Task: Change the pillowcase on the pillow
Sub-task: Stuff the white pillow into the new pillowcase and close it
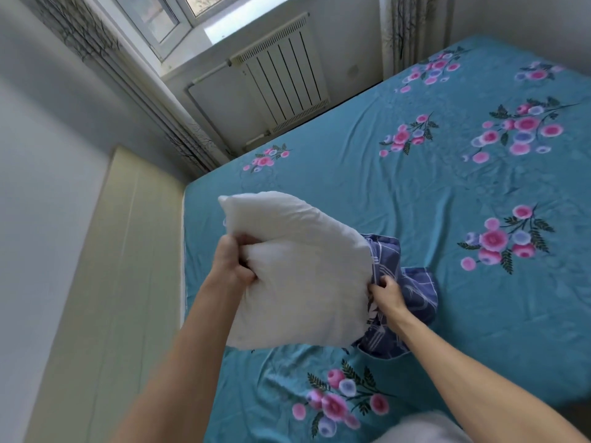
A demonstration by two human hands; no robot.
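A bare white pillow (300,266) is held up over the near left part of the bed. My left hand (235,260) grips its left edge, fingers dug into the stuffing. A blue-purple patterned pillowcase (412,292) is bunched around the pillow's right end and hangs onto the bed. My right hand (385,290) pinches the bunched pillowcase at the pillow's right edge. Most of the pillow is outside the case; its right end is hidden inside the fabric.
The bed wears a teal sheet (399,193) with pink flower prints. A white radiator (281,81) stands under the window beyond the bed. A pale wall and yellowish panel (128,251) run along the left of the bed. White fabric (422,430) shows at the bottom edge.
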